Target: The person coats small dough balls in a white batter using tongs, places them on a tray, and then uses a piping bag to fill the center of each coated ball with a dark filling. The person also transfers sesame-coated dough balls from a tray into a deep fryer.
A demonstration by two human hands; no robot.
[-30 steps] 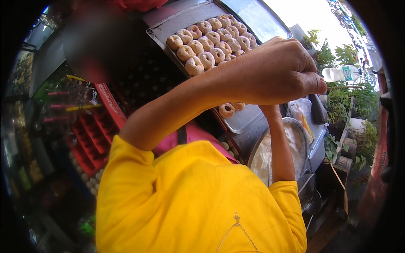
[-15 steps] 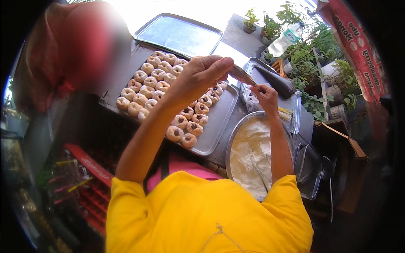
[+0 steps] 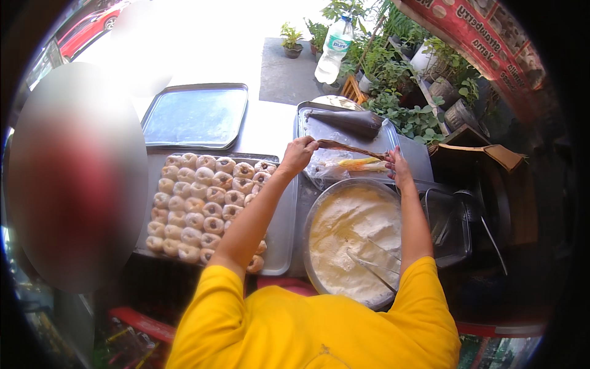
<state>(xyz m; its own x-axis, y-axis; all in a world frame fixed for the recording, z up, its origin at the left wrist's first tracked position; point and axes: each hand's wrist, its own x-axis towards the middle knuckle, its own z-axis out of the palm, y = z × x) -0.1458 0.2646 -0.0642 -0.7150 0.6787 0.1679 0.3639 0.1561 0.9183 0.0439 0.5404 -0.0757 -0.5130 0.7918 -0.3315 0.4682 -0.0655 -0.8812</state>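
Stretched between my hands is a thin, twisted plastic piping bag [image 3: 351, 147] with brown smears inside. My left hand [image 3: 299, 155] grips one end, fingers closed. The other end is pinched in my right hand [image 3: 399, 168]. Below it, on a metal tray [image 3: 301, 126], lie a full dark brown piping bag [image 3: 350, 123] and a clear plastic bag with yellow filling [image 3: 359, 164]. To the left of my left arm, rows of sugar-dusted doughnuts [image 3: 194, 205], some with dark filling in their holes, cover much of another tray [image 3: 283, 246].
A large bowl of white powder [image 3: 353, 230] with metal tongs [image 3: 370, 269] stands between my forearms. An unloaded tray [image 3: 195, 115] lies farther back. Beyond the right tray are a water bottle [image 3: 335, 52] and potted plants [image 3: 393, 67]. A blurred person [image 3: 77, 178] is at left.
Both hands have lowered in view, and the bag between them is now drawn out long and nearly level. The view has shifted, showing more of the right tray and the yellow-filled bag.
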